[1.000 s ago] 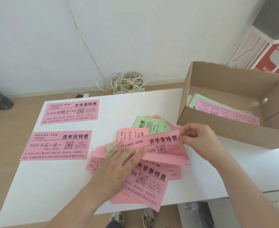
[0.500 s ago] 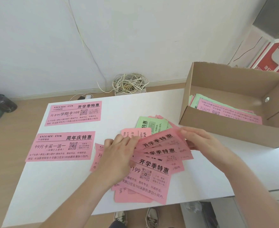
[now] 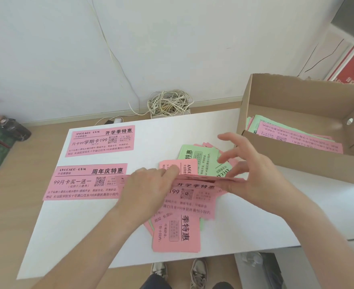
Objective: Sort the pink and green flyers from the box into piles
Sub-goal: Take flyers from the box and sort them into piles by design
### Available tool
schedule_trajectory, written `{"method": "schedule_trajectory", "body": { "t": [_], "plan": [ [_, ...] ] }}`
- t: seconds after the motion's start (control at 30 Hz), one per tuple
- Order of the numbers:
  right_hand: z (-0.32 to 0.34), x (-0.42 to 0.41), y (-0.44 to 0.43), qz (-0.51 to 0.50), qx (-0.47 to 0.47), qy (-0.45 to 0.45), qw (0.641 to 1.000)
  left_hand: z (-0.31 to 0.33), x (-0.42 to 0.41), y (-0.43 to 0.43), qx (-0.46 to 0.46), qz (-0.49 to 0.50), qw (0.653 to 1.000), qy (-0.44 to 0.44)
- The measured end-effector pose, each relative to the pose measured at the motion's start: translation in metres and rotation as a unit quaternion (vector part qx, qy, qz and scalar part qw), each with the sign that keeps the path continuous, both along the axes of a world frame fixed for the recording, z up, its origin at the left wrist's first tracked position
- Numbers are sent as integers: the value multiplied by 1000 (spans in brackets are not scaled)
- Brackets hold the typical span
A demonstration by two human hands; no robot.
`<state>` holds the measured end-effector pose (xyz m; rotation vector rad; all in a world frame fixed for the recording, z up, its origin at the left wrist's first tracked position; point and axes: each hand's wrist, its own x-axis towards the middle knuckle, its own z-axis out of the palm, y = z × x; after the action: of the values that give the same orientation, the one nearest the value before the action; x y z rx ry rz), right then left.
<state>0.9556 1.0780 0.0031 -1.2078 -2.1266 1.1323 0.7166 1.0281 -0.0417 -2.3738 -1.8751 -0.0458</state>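
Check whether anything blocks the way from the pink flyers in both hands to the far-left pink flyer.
Nothing visible does. The left hand and right hand hold the pink flyers; only bare table lies between them and the far pink flyer. The near pink flyer lies beside that route.

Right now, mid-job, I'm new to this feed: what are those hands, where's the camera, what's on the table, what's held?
No machine here: these are a person's two bare hands. The one picture comes from a camera worn on the head, looking forward and down. On the white table, at the left, lie a far pink flyer and a near pink flyer; in the middle is a loose heap of pink and green flyers. The cardboard box at the right holds more flyers. The left hand and right hand grip a bundle of pink flyers by its ends, above the heap.
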Motion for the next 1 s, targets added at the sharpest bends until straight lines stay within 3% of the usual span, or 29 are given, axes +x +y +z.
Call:
{"method": "schedule_trajectory", "body": {
  "t": [0.1,0.2,0.37,0.5,0.7,0.8,0.87,0.9,1.0],
  "plan": [
    [6,-1,-6,-25,116,5,993,30,2,5,117,-53,991,31],
    [4,0,-7,-65,165,57,983,45,0,9,169,-48,984,31],
    [-16,1,-3,-79,54,63,993,29,-4,11,153,-71,986,-12],
    [-28,-1,-1,-94,-11,117,989,26,2,18,150,-87,984,-30],
    [-46,-5,4,-129,-67,104,984,19,-14,19,30,50,998,11],
    [-49,-5,2,-147,-80,124,978,10,-32,10,15,90,994,-64],
    [-51,-6,2,-156,-98,149,972,7,-38,5,-1,132,960,-248],
    [-53,-6,3,-161,-114,166,966,4,-39,3,-10,166,919,-358],
    [-54,-8,4,-184,-162,238,940,-7,-41,4,-17,235,744,-626]
  ]
}}
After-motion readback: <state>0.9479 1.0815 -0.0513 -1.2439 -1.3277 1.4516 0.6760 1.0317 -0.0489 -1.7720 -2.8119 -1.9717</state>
